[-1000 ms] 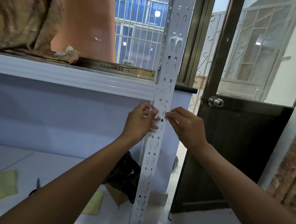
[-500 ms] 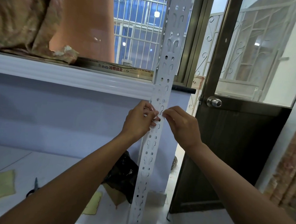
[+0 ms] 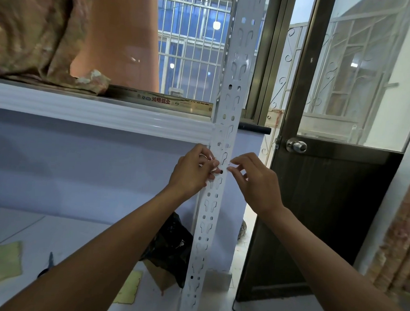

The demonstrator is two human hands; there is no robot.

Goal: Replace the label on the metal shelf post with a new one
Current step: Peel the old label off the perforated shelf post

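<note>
A white perforated metal shelf post (image 3: 227, 123) stands upright in the middle of the view. My left hand (image 3: 192, 170) is against the post's left edge, just below the shelf rail. Its fingers pinch a small white label (image 3: 213, 170), most of it hidden by the fingers. My right hand (image 3: 257, 182) is at the post's right edge at the same height. Its thumb and index fingertip touch the post, its other fingers are spread, and I see nothing held in it.
A white shelf rail (image 3: 99, 113) runs left from the post, with a crumpled cloth (image 3: 39, 32) and an orange pot (image 3: 120, 36) on top. A black bag (image 3: 170, 246), yellow cloths (image 3: 0, 263) and scissors (image 3: 47, 267) lie below. A dark door with a knob (image 3: 296, 145) stands at the right.
Both hands stay at the post at the same height. The right hand's fingers have spread apart from a tighter pinch. The camera has shifted slightly.
</note>
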